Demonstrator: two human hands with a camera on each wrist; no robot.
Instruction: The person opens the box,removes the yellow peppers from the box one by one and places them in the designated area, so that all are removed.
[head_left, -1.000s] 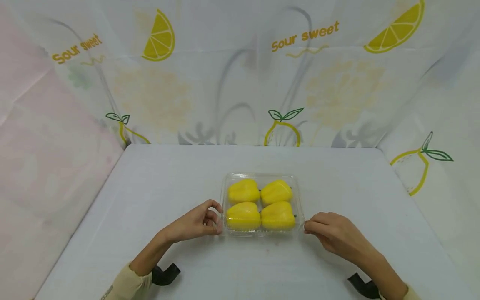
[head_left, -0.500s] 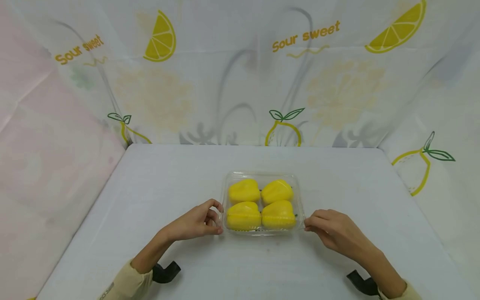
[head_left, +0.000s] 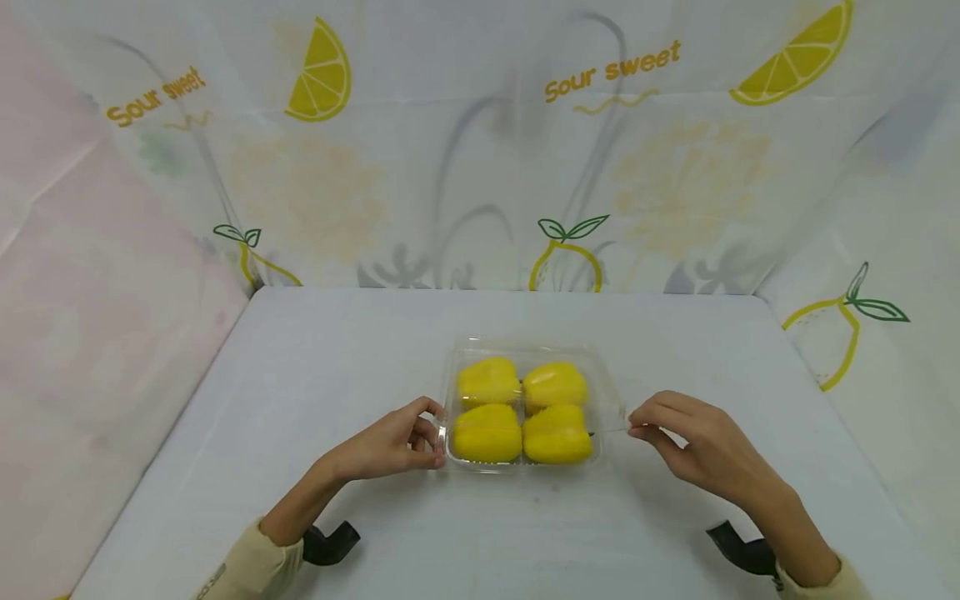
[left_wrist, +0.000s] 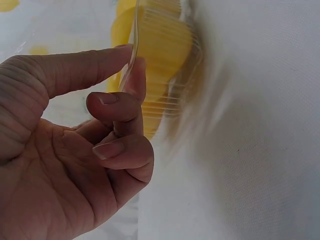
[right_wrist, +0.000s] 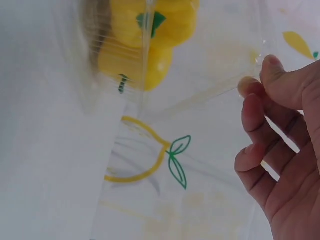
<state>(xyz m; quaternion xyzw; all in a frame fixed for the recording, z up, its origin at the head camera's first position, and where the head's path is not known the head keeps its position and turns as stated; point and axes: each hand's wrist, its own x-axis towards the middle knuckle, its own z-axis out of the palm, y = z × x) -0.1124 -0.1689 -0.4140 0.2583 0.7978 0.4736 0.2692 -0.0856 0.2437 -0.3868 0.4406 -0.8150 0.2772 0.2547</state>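
A clear plastic clamshell box (head_left: 517,468) rests on the table with several yellow bell peppers (head_left: 487,433) inside. Its clear lid (head_left: 613,417) is tilted up at the front right, apart from the base there. My left hand (head_left: 390,443) pinches the box's left rim between thumb and index finger, and in the left wrist view the other fingers of this hand (left_wrist: 75,160) curl loosely. The lid's front right corner is pinched by my right hand (head_left: 701,446). In the right wrist view that hand (right_wrist: 290,135) holds the lid edge above green-stemmed peppers (right_wrist: 155,25).
The white tabletop (head_left: 337,350) surrounds the box. Lemon-printed cloth walls (head_left: 480,167) stand at the back and right, and a pinkish cloth wall (head_left: 97,333) at the left. Black curved pieces (head_left: 330,543) sit by both wrists.
My right hand has moved up and to the right, raising the lid's front right corner from the base. My left hand stays on the left rim. The peppers remain inside the box.
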